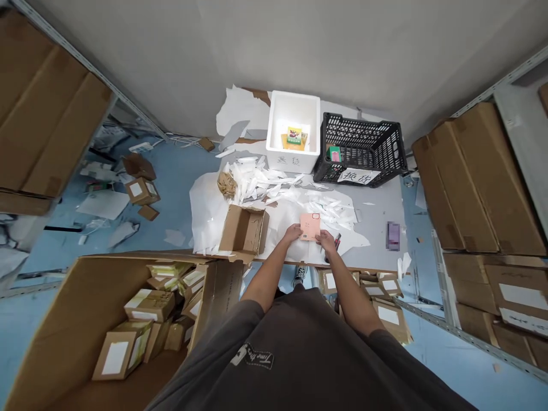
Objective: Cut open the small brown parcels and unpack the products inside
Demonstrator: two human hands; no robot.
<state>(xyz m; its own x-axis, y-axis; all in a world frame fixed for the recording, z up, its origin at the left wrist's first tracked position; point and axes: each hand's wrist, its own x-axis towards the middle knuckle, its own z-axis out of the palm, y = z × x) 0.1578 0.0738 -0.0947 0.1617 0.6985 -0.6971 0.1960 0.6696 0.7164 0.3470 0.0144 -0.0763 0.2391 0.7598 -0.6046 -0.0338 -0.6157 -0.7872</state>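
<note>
Close to the person sits a big brown box [85,342] full of small packed boxes [148,305], near enough to grab. Past it, both arms reach over the tabletop [377,228]. The left hand [292,233] and the right hand [327,240] pinch a flat pink phone case [310,226] by its two sides, holding it just above the white paper, likely so it can be looked at. A small open carton [244,229] waits just left of the hands. Torn white wrappers [265,182] lie in a pile behind. Farthest back stand a white foam box [293,131] and a black crate [362,151], each with a label, maybe for sorting.
</note>
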